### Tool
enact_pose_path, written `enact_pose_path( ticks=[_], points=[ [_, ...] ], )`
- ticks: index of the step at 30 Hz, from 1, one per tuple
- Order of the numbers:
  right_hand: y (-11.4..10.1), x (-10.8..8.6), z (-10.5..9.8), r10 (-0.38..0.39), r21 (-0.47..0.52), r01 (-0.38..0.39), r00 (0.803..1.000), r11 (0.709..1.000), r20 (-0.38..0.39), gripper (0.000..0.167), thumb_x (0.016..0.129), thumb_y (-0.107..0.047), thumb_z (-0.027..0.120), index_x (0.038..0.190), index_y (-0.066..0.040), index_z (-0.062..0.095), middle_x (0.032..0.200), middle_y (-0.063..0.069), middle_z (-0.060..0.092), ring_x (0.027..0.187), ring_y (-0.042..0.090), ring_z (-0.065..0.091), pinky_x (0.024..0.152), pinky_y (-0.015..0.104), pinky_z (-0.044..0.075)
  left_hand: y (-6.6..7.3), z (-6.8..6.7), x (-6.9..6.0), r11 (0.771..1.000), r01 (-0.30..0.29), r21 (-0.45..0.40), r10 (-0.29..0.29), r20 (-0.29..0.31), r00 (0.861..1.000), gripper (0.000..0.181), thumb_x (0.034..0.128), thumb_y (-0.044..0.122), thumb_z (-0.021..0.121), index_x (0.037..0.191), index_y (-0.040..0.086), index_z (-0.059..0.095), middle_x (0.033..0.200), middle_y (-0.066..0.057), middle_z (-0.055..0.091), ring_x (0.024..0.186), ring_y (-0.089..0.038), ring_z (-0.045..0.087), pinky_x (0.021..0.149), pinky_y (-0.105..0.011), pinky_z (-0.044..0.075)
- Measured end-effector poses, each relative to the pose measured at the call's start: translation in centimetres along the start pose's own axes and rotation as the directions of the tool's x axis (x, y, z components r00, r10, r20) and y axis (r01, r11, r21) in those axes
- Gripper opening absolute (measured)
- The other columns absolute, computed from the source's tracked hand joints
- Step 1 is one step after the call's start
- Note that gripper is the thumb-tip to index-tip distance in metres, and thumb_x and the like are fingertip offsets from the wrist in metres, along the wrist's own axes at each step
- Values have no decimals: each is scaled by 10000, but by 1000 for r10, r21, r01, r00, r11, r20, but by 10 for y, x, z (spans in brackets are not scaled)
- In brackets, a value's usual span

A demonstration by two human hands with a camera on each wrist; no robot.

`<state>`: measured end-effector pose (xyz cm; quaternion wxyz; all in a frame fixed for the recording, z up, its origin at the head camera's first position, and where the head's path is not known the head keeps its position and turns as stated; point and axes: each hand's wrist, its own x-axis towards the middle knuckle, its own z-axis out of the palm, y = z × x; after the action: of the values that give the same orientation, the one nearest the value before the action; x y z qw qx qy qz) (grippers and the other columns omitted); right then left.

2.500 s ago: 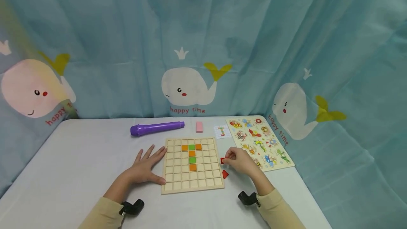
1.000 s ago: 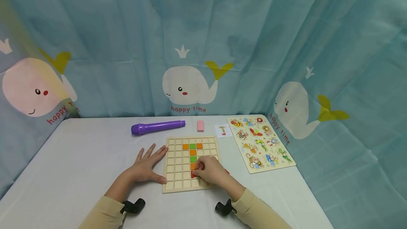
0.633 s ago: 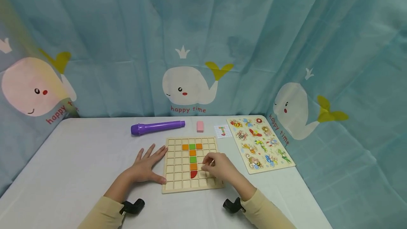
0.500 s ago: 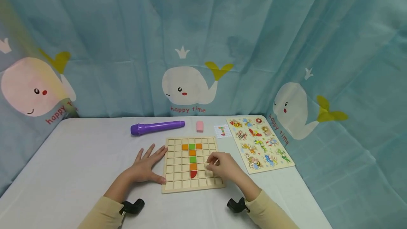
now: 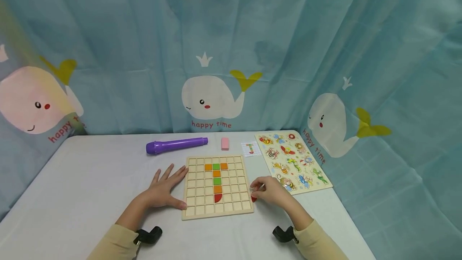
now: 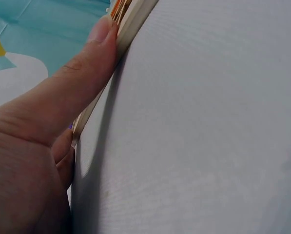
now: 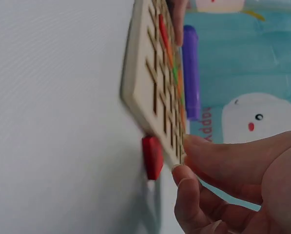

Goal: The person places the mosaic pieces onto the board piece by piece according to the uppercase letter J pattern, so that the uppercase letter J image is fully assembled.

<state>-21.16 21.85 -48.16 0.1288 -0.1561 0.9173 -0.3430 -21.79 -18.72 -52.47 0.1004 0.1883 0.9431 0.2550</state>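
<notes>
On the white table lies a square wooden grid board. Orange and green square tiles form a T in its cells, with a red quarter-round tile at the stem's foot. My left hand is spread along the left edge, its thumb touching the board's side in the left wrist view. Beyond the right edge, my right hand hovers over a loose red tile, partly hidden in the head view. Its thumb and fingers are bent near each other, apart from that tile.
Behind the board lie a purple toy microphone, a pink block and a small pattern card. A wooden insect puzzle board sits at the right. A whale-printed blue curtain hangs behind the table.
My right hand carried a red tile from beside the board to the stem's foot, let it go, then moved back right to the other red tile. My left hand has stayed in place.
</notes>
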Motion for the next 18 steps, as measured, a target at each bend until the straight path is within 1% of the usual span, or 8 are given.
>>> enact_pose_path(
  ticks=[3,7,14,18],
  points=[
    [8,-3,1,19,5,-19,1000,1000,11,188,852,-138,809,1017,-99,727,845,-32,636,710,122,570,602,239,475,0,0,0,1000,4,4,-4,-2,1000,1289,609,738,815,1615,162,251,1690,-101,199,1544,-464,-22,1172,-705,-114],
    [14,-2,4,12,15,-13,999,1000,31,232,821,-167,844,1012,-113,724,834,-24,617,717,135,549,605,235,456,0,0,-1,1000,-4,7,4,-7,1000,1292,608,740,815,1616,162,251,1689,-104,202,1542,-466,-15,1170,-707,-110],
    [20,-1,3,-10,23,9,999,1000,37,183,841,-176,828,968,-128,705,828,-24,605,728,135,534,612,231,439,-3,3,0,1000,-14,2,14,-13,1000,1287,613,742,811,1616,163,250,1690,-102,200,1542,-465,-23,1165,-710,-118],
    [21,-1,1,-5,44,3,1000,999,29,130,876,-174,795,928,-134,682,835,-28,617,728,140,542,612,236,452,-3,2,0,1000,-3,9,4,-7,1000,1292,609,765,796,1618,174,246,1692,-87,198,1548,-453,-25,1172,-700,-120]
  ],
)
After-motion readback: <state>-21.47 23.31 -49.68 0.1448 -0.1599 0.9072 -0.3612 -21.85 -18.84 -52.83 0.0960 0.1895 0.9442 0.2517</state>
